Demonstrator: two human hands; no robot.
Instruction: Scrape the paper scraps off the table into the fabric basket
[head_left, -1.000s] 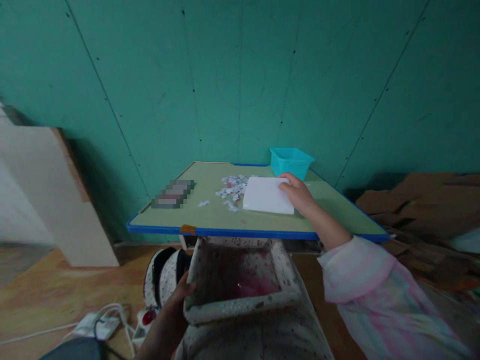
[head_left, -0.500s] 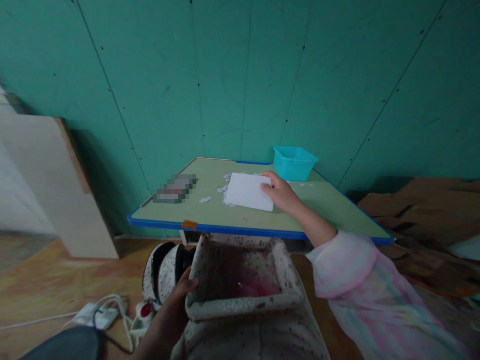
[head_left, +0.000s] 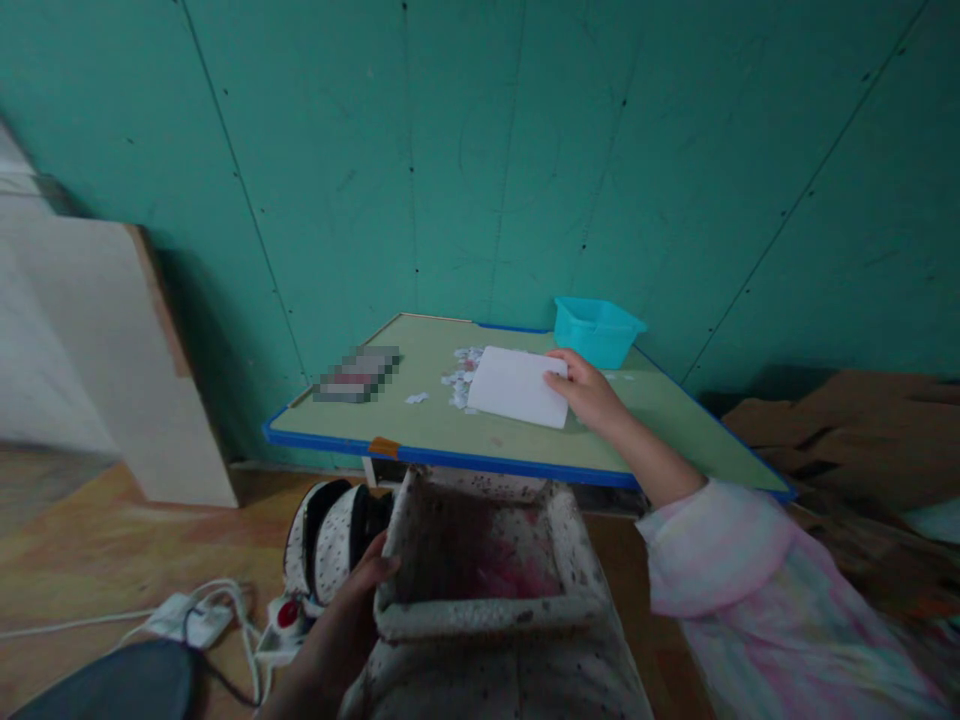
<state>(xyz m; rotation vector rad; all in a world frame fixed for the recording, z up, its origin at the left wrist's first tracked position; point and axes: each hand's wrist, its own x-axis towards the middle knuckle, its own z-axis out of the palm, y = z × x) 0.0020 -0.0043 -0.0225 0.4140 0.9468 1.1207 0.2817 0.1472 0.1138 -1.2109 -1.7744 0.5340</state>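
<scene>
Above the green tabletop, my right hand pinches the right edge of a flat white piece, paper or thin card, with the thumb on top. A pile of small white paper scraps shows at its left edge, partly hidden beneath it. My left hand grips the left rim of a grimy white, dark-speckled open container, thumb over the edge. Reddish stains colour its inside. The container stands in front of the table, close to me.
A turquoise plastic basket stands at the table's back right. On the left lies a pixelated flat object. A white power strip with cables is on the floor at lower left. Cardboard is piled at right; a pale board leans at left.
My right hand has drawn the white piece rightward across the table, uncovering more of the scraps. My left hand keeps its hold on the rim. The view has shifted slightly.
</scene>
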